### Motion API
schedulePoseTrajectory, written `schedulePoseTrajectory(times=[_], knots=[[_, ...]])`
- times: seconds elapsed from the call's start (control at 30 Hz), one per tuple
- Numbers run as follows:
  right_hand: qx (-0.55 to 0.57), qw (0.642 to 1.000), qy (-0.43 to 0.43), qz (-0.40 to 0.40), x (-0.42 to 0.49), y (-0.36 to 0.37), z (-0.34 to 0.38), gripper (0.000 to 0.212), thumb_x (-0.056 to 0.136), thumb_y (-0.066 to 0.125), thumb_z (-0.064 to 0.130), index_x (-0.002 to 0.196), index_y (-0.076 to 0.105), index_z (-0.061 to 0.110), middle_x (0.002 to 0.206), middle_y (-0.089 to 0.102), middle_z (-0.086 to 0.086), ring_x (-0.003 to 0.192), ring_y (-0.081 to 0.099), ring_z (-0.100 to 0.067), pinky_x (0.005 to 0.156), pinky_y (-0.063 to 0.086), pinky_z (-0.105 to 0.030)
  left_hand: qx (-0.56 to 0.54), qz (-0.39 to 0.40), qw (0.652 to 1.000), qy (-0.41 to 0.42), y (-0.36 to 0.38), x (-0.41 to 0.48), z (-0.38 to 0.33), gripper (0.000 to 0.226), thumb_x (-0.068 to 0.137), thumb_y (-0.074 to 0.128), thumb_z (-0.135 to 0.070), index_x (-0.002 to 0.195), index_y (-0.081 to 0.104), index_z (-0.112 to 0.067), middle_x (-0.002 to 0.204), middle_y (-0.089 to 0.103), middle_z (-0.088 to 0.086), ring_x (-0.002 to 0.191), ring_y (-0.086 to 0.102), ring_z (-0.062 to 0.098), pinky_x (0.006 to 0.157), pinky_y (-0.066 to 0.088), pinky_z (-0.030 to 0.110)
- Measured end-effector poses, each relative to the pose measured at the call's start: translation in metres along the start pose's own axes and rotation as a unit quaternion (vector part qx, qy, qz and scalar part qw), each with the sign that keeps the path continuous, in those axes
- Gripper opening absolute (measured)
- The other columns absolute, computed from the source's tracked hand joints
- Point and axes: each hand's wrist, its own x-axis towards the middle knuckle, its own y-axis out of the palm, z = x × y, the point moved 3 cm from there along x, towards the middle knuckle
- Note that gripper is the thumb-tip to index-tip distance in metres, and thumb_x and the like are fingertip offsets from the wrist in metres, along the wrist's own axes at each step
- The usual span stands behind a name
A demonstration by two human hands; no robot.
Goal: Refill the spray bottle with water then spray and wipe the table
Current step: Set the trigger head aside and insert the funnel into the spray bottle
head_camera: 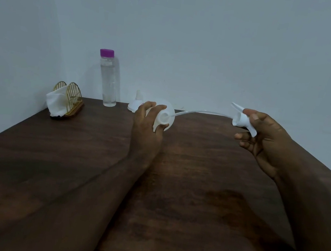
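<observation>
Over table (194, 191), hands (145, 127) (266, 142) round bottle (164, 118), sprayer (242, 120)

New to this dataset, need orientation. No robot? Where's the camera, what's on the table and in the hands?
No robot: a person works bare-handed, filmed by one wide-angle head-worn camera looking forward and down. The left hand grips the white spray bottle, tipped sideways. The right hand holds the detached spray head; its thin tube runs to the bottle's neck. On the dark wooden table, at its far end: a clear, purple-capped water bottle, a white funnel, a gold holder with white cloth.
</observation>
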Motion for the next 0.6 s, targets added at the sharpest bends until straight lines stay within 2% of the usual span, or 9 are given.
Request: schedulePoseTrajectory(times=[0.1,0.17,0.3,0.43,0.53,0.6], knots=[[0.007,1.000,-0.009,-0.016,0.0011,-0.0024,-0.0024,0.019,0.102,0.045,0.024,0.108,0.063,0.024,0.098,0.070,-0.002,0.058,0.064,-0.012,0.056,0.054,-0.022,-0.005,0.000,1.000,-0.005,-0.0005,-0.0008,-0.0004,0.047,0.078,0.069,0.003,0.121,0.063,-0.017,0.131,0.049,0.006,0.124,0.045,0.020,0.103,0.041,0.031],[-0.023,0.999,-0.011,-0.025,0.0013,-0.0036,-0.0035,0.020,0.103,0.044,0.024,0.114,0.060,0.023,0.100,0.069,-0.001,0.059,0.066,-0.012,0.056,0.054,-0.022,-0.009,-0.002,1.000,-0.004,-0.0005,-0.0015,-0.0010,0.047,0.077,0.069,0.004,0.120,0.063,-0.017,0.130,0.049,0.006,0.123,0.044,0.016,0.103,0.042,0.033],[-0.018,1.000,-0.006,0.005,0.0014,-0.0007,-0.0046,0.022,0.101,0.046,0.022,0.118,0.060,0.022,0.101,0.069,-0.003,0.059,0.065,-0.014,0.056,0.054,-0.023,-0.004,-0.006,1.000,0.001,0.0000,-0.0016,0.0008,0.047,0.077,0.070,0.003,0.119,0.064,-0.017,0.129,0.051,0.007,0.122,0.045,0.018,0.103,0.043,0.037],[0.021,0.999,-0.008,0.026,0.0014,-0.0016,-0.0036,0.024,0.099,0.047,0.014,0.116,0.063,0.019,0.093,0.070,-0.004,0.064,0.068,-0.014,0.067,0.059,-0.025,0.002,-0.008,1.000,0.003,-0.0004,-0.0016,0.0008,0.048,0.076,0.069,0.003,0.119,0.064,-0.017,0.128,0.051,0.007,0.123,0.045,0.021,0.102,0.044,0.041],[0.053,0.998,0.006,0.039,0.0009,-0.0034,-0.0032,0.025,0.099,0.044,0.008,0.114,0.064,0.012,0.088,0.073,-0.005,0.074,0.072,-0.018,0.076,0.060,-0.029,0.006,-0.009,1.000,0.005,0.0002,-0.0017,0.0010,0.048,0.077,0.068,0.003,0.119,0.064,-0.018,0.128,0.050,0.007,0.123,0.044,0.021,0.102,0.045,0.043],[0.059,0.997,0.021,0.048,-0.0005,-0.0022,-0.0037,0.026,0.100,0.042,0.006,0.114,0.064,0.008,0.086,0.074,-0.007,0.077,0.073,-0.019,0.076,0.060,-0.030,0.003,-0.014,1.000,0.008,0.0002,-0.0016,0.0029,0.047,0.077,0.068,0.003,0.119,0.064,-0.018,0.128,0.050,0.007,0.123,0.044,0.022,0.102,0.045,0.045]])
